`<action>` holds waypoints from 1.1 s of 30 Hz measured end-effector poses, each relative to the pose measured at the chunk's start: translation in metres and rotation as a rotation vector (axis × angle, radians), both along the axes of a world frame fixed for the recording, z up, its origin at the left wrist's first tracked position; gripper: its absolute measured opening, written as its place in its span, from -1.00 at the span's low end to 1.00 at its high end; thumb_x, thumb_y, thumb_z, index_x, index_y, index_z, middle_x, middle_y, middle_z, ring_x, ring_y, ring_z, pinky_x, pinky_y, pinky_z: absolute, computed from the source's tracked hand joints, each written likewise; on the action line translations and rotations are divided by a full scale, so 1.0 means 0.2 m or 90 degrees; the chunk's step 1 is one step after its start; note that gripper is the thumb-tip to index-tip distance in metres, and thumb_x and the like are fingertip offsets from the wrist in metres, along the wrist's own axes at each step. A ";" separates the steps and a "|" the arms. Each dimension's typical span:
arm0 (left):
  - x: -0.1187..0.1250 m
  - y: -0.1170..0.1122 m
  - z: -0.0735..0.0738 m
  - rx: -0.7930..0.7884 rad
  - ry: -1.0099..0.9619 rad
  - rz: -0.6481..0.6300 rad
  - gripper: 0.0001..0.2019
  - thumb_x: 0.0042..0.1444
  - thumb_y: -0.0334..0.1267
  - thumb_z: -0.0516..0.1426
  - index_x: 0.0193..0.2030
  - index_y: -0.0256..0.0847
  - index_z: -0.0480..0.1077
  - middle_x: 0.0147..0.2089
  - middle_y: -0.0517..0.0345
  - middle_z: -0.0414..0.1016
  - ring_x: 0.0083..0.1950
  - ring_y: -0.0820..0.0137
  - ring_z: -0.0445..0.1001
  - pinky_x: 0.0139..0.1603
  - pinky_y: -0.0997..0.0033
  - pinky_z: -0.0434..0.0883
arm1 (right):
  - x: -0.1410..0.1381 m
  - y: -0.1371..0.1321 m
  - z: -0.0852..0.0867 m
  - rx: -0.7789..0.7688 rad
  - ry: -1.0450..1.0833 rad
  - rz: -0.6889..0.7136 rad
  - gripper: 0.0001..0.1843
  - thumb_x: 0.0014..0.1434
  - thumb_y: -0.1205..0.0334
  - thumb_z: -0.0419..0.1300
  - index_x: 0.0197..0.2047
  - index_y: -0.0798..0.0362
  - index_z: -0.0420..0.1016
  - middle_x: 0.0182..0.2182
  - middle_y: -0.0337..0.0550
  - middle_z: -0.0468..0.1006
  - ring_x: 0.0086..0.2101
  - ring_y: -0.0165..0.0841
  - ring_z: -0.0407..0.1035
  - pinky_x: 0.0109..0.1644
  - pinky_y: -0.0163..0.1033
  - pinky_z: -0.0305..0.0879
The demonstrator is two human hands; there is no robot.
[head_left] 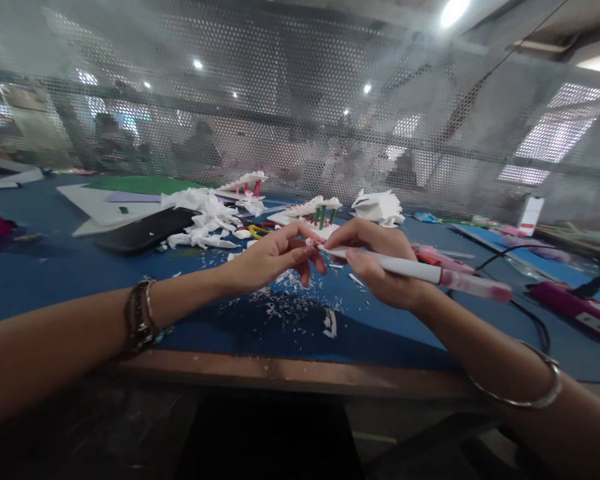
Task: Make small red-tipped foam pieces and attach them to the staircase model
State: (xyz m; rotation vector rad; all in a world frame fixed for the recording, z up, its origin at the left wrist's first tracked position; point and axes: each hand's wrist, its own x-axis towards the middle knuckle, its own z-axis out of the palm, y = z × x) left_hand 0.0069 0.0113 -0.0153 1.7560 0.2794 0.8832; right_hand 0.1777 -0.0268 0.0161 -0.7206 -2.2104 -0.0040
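Note:
My right hand (387, 250) grips a white marker (405, 265) with a pinkish, see-through end pointing right. The marker's tip reaches a tiny white-and-pink piece (312, 244) pinched between the fingertips of my left hand (270, 257). The piece is too small to make out its kind. Both hands are above the blue tabletop (190, 320), close together. Fine white shavings (280, 300) lie scattered below them, along with a curled white scrap (331, 323).
Behind my hands stand small white models on red posts (253, 187) and green posts (323, 217). A heap of white scraps (207, 210), a black flat object (143, 230) and a green sheet (145, 185) lie left. Rightward are a purple device (575, 307), a cable and an upright phone (531, 215).

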 end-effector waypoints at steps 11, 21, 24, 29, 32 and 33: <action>0.00 0.02 -0.02 0.018 -0.022 0.010 -0.89 0.13 -0.30 -0.04 -0.28 -0.29 0.23 -0.37 0.15 0.41 -0.47 0.57 0.34 -0.42 0.52 0.28 | -0.02 -0.01 0.00 -0.002 -0.003 -0.022 -0.79 -0.07 0.35 -0.08 -0.45 0.13 0.37 -0.60 -0.27 0.41 -0.59 -0.54 0.23 -0.51 -0.41 0.19; 0.00 0.01 -0.01 0.002 -0.021 0.027 -0.93 0.10 -0.32 0.01 -0.29 -0.28 0.21 -0.45 0.22 0.39 -0.51 0.60 0.32 -0.46 0.55 0.22 | -0.01 -0.02 -0.01 0.010 0.038 0.014 -0.81 -0.06 0.40 -0.07 -0.44 0.13 0.35 -0.57 -0.27 0.44 -0.54 -0.56 0.27 -0.45 -0.43 0.21; 0.00 0.01 -0.01 -0.022 -0.033 0.021 -0.90 0.08 -0.29 0.03 -0.30 -0.28 0.20 -0.47 0.24 0.38 -0.51 0.60 0.32 -0.48 0.56 0.21 | -0.01 -0.01 -0.02 -0.008 0.025 0.032 -0.82 -0.05 0.41 -0.06 -0.42 0.13 0.34 -0.55 -0.28 0.46 -0.54 -0.56 0.28 -0.45 -0.44 0.21; 0.00 0.01 -0.01 -0.043 -0.049 0.012 -0.89 0.06 -0.29 0.06 -0.32 -0.28 0.20 -0.46 0.22 0.40 -0.50 0.59 0.32 -0.47 0.54 0.20 | -0.02 -0.01 -0.01 -0.035 0.019 0.025 -0.81 -0.06 0.42 -0.07 -0.42 0.11 0.34 -0.56 -0.29 0.46 -0.55 -0.55 0.28 -0.47 -0.42 0.20; 0.00 0.01 -0.01 -0.027 -0.062 0.016 -0.91 0.06 -0.32 0.06 -0.34 -0.27 0.20 -0.47 0.23 0.40 -0.50 0.59 0.31 -0.47 0.55 0.19 | 0.00 -0.01 -0.01 -0.051 0.037 0.023 -0.82 -0.05 0.40 -0.07 -0.42 0.10 0.34 -0.55 -0.28 0.45 -0.53 -0.53 0.28 -0.48 -0.40 0.20; 0.00 0.01 -0.01 -0.020 -0.063 0.017 -0.92 0.06 -0.33 0.06 -0.34 -0.26 0.20 -0.47 0.23 0.40 -0.50 0.59 0.31 -0.47 0.55 0.18 | 0.00 0.00 -0.01 -0.057 0.048 0.026 -0.82 -0.04 0.38 -0.07 -0.42 0.10 0.34 -0.55 -0.28 0.43 -0.54 -0.52 0.28 -0.49 -0.38 0.19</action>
